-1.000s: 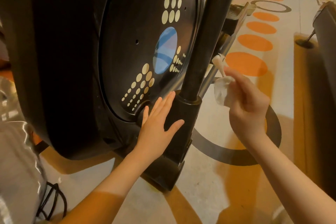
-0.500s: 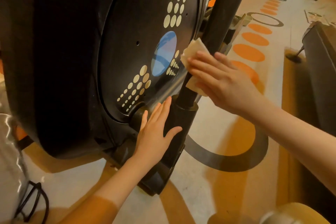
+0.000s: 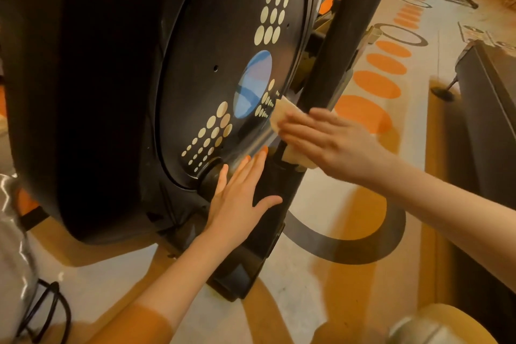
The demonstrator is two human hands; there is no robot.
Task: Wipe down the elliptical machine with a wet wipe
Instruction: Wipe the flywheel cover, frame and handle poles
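Your left hand (image 3: 237, 204) lies flat, fingers straight and spread, on the black base (image 3: 268, 204) of the elliptical (image 3: 223, 78). Just beyond, your right hand (image 3: 332, 142) presses the wipe (image 3: 282, 114) with straight fingers against the post (image 3: 335, 64) beside the dotted disc (image 3: 231, 45). Orange circles (image 3: 377, 84) mark the floor (image 3: 307, 288) farther off.

Left hand (image 3: 237, 204) flat with fingers spread, right hand (image 3: 329, 142) flat, forearms extended
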